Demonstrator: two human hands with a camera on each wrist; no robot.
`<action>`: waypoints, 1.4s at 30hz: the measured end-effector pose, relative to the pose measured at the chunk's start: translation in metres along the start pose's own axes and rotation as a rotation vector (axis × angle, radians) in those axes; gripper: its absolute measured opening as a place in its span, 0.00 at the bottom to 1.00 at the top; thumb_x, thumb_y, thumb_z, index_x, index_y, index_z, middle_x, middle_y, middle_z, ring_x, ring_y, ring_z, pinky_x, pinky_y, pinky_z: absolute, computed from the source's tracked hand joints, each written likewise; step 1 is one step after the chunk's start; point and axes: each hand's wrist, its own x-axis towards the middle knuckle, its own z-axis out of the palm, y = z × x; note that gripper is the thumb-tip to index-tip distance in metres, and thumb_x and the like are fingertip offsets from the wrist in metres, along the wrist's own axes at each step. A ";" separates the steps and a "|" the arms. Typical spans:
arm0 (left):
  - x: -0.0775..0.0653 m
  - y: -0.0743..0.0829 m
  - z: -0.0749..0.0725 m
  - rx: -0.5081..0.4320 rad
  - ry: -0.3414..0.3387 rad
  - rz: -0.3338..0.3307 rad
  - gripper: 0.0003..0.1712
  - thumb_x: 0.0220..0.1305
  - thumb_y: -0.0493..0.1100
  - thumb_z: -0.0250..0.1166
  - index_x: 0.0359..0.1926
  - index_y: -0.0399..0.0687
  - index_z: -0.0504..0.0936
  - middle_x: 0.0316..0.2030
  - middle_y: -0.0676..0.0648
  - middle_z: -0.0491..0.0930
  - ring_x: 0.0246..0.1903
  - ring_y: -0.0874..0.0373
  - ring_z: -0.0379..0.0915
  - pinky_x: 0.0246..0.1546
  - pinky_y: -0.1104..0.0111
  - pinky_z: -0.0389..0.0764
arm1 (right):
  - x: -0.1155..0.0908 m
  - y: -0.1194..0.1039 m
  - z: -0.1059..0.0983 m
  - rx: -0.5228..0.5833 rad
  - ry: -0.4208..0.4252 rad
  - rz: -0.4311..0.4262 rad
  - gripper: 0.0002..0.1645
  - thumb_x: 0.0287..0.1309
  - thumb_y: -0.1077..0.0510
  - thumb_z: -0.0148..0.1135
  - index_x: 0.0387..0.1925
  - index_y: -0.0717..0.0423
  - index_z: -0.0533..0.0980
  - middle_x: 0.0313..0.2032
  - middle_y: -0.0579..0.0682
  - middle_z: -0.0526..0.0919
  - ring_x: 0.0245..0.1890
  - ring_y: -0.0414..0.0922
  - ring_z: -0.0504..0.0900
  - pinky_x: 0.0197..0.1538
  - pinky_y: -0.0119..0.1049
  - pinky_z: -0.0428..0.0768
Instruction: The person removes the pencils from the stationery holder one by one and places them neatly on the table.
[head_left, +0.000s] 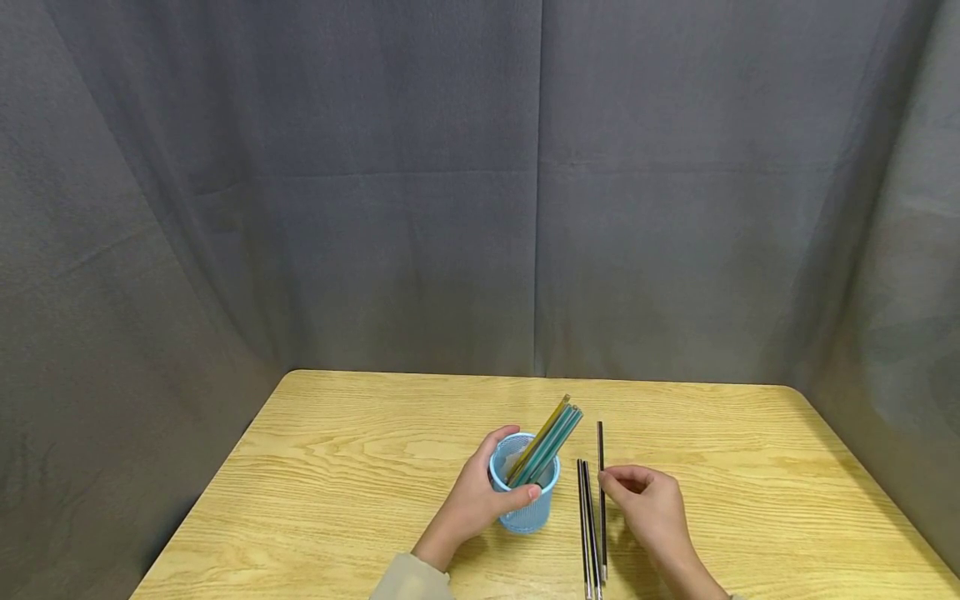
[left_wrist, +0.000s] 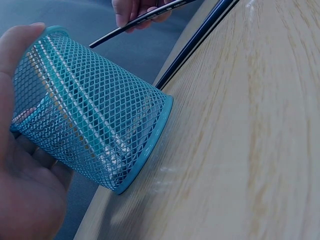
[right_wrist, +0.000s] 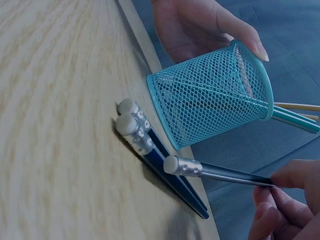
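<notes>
Nearest you, two dark pencils (head_left: 587,517) lie on the counter (head_left: 360,467), just left of your right hand (head_left: 651,507), which pinches a third dark pencil (head_left: 602,450). Your left hand (head_left: 474,493) is wrapped round the blue mesh cup (head_left: 527,520) holding green and yellow pencils (head_left: 553,446). Beyond both hands hangs a grey curtain (head_left: 405,233).

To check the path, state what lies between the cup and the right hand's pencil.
Two dark pencils lie between the cup and the held pencil; the head view shows them.
</notes>
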 end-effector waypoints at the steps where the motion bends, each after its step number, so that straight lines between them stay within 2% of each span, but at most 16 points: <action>1: 0.000 0.000 0.000 0.004 0.001 0.002 0.45 0.54 0.50 0.75 0.70 0.69 0.62 0.57 0.52 0.74 0.54 0.53 0.73 0.54 0.50 0.74 | 0.000 0.001 0.000 -0.001 -0.002 0.003 0.09 0.58 0.59 0.70 0.36 0.62 0.85 0.32 0.49 0.85 0.33 0.40 0.78 0.35 0.30 0.75; 20: 0.000 -0.002 0.000 -0.002 -0.006 0.029 0.47 0.54 0.49 0.75 0.71 0.67 0.61 0.57 0.51 0.74 0.54 0.52 0.73 0.53 0.51 0.74 | 0.000 0.010 0.002 -0.008 -0.034 0.038 0.08 0.57 0.60 0.69 0.36 0.62 0.85 0.32 0.49 0.84 0.33 0.42 0.76 0.33 0.31 0.74; 42: 0.000 -0.004 0.000 -0.009 -0.009 0.026 0.47 0.54 0.50 0.75 0.71 0.68 0.61 0.58 0.52 0.74 0.55 0.52 0.72 0.54 0.52 0.73 | 0.000 0.017 0.003 -0.075 -0.081 0.065 0.11 0.58 0.58 0.69 0.36 0.64 0.84 0.32 0.49 0.84 0.33 0.42 0.76 0.34 0.32 0.74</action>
